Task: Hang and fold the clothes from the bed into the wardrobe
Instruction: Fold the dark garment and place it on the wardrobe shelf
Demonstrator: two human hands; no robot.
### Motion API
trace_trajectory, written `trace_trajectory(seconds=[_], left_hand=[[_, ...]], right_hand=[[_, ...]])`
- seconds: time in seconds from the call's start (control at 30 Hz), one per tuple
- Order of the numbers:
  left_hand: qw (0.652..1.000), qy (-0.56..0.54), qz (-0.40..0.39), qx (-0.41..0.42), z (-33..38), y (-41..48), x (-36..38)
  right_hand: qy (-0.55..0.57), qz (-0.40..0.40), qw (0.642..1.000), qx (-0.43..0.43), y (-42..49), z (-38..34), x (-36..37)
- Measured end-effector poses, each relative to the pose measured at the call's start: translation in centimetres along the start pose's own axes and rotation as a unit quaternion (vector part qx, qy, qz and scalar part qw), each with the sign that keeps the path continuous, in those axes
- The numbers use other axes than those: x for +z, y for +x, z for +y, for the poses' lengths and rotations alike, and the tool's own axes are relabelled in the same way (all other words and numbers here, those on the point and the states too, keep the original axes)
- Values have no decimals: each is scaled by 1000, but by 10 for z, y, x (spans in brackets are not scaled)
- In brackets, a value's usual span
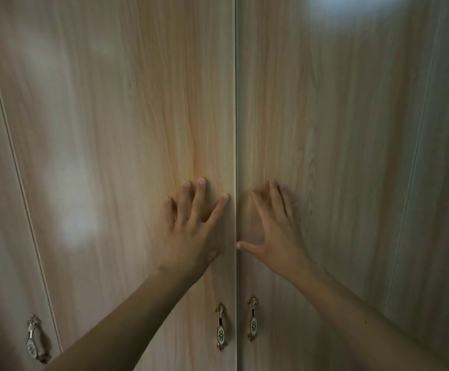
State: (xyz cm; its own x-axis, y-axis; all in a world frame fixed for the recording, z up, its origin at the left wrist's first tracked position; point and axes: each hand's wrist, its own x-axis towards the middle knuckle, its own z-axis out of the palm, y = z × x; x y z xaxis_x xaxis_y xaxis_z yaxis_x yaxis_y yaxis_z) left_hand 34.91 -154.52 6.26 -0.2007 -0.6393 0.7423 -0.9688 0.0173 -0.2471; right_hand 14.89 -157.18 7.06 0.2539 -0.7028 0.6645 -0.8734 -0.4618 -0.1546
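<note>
The wardrobe fills the view with its light wood-grain doors closed. My left hand lies flat with spread fingers on the left middle door, just left of the centre seam. My right hand presses the right middle door with straight fingers, its thumb reaching the seam. Neither hand holds anything. No clothes and no bed are in view.
Two ornate metal handles hang on either side of the centre seam below my hands. A third handle sits on the door at the far left. Another door panel runs along the right edge.
</note>
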Motion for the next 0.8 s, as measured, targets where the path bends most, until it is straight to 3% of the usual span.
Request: trace_trajectory(seconds=[0.27, 0.57, 0.8], left_hand=[[1000, 1, -19, -13, 4, 9, 11], [1000, -6, -16, -15, 3, 9, 14], [1000, -8, -18, -7, 1, 11, 10]], right_hand=[[-95, 28, 995, 11, 0, 6, 16], [-115, 54, 992, 16, 4, 9, 25], [-90, -2, 996, -3, 1, 6, 8]])
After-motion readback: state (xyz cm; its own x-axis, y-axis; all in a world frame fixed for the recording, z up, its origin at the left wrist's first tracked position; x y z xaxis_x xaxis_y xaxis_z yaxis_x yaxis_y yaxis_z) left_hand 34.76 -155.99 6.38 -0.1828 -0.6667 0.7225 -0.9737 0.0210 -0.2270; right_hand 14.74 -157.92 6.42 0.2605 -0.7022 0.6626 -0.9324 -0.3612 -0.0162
